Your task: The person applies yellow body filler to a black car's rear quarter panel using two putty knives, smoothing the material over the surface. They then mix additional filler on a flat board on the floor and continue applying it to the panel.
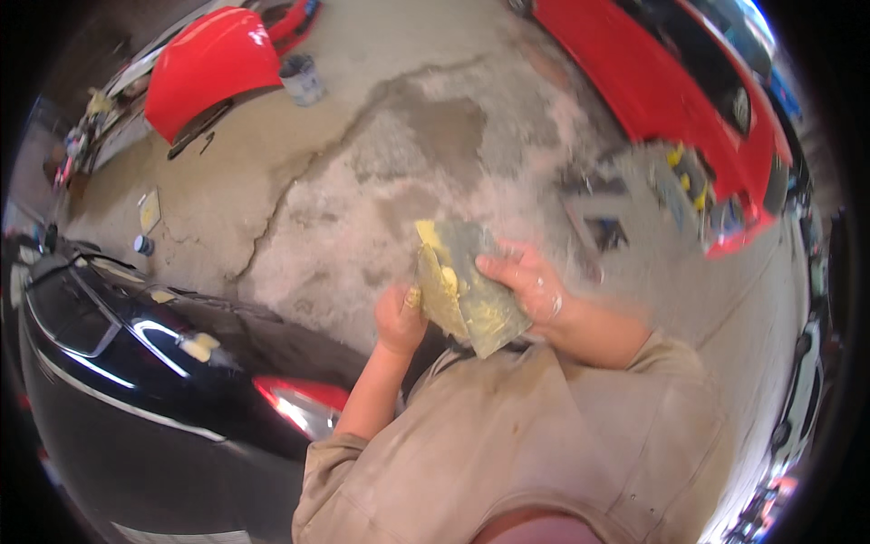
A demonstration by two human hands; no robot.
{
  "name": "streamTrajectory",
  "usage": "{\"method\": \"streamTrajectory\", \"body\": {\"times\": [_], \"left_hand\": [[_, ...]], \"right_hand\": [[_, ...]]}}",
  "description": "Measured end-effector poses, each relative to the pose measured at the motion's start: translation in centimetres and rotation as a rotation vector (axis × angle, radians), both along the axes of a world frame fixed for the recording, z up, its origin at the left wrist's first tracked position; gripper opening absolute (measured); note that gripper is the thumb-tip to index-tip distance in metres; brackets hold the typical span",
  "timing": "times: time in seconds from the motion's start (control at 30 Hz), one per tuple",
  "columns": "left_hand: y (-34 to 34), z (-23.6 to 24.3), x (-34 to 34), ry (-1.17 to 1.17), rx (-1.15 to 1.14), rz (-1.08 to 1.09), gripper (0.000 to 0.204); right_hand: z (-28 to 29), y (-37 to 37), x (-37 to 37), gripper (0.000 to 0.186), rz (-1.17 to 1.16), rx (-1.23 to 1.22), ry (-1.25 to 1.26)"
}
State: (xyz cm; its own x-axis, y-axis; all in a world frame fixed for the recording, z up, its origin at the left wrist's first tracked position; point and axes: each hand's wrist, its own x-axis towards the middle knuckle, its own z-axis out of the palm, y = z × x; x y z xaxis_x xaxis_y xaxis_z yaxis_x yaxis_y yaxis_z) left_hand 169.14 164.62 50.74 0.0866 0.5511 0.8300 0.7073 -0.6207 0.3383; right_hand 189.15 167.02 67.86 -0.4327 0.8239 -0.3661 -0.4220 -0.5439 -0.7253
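L hand (400, 319) grips flat yellow-smeared spreader (439, 297), along L side of grey-green rectangular board (490, 304) R hand (529, 283) clasps; board's long axis upper-L to lower-R.

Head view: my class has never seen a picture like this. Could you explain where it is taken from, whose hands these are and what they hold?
There is no robot here. A person wears two wide fisheye cameras on their head; this picture comes from the left one, looking down, so straight edges curve. The bare hands are the wearer's own. The right hand grips a grey board smeared with yellow paste. The left hand holds a paste-coated flat piece against it. On the concrete floor beyond are a red panel and a bucket. A black car stands at the left.
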Motion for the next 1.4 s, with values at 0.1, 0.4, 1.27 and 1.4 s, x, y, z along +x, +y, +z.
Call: {"method": "streamTrajectory", "body": {"times": [0.1, 0.4, 1.27, 1.4], "left_hand": [[6.7, 1.2, -4.4, -0.116, -0.069, 0.04, 0.056], [20.3, 0.6, -20.7, 0.245, -0.369, 0.035, 0.05], [59.5, 4.2, -85.5, -1.378, -0.844, -0.489, 0.023], [64.3, 4.4, -99.1, -1.526, -0.96, -0.455, 0.017]], "right_hand": [[1.6, 8.1, -4.8, 0.033, 0.018, 0.006, -0.064], [1.6, 25.9, -17.8, 0.029, 0.097, 0.074, 0.079], [-9.7, 83.2, -88.5, 0.042, 1.108, 1.663, -0.792], [-6.4, 89.3, -103.9, 0.034, 0.743, 1.721, -0.505]]}}
